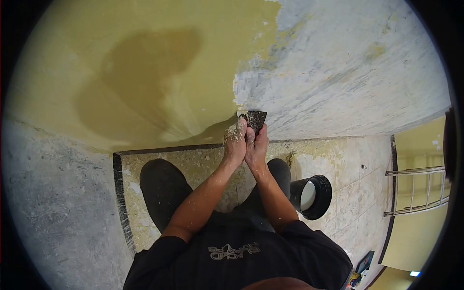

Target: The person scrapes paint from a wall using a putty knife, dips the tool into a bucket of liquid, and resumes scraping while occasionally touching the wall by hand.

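Note:
A wide-bladed scraper (256, 117) lies against the wall, right at the ragged border between yellow paint (208, 72) and the bare whitish surface (338, 82). Its dark blade is speckled with pale flakes. My left hand (235, 141) is closed on it from the left, with paint crumbs stuck over the fingers and back. Beside it, touching, my right hand (258, 144) is closed on the same scraper. The handle is hidden by both hands.
A black bucket (326, 195) holding whitish liquid stands by my right knee. Paint chips litter the tiled floor (309, 162). A ladder (415, 171) is at the far right. A grey scraped wall (67, 203) closes off the left. Small colourful items (356, 278) lie lower right.

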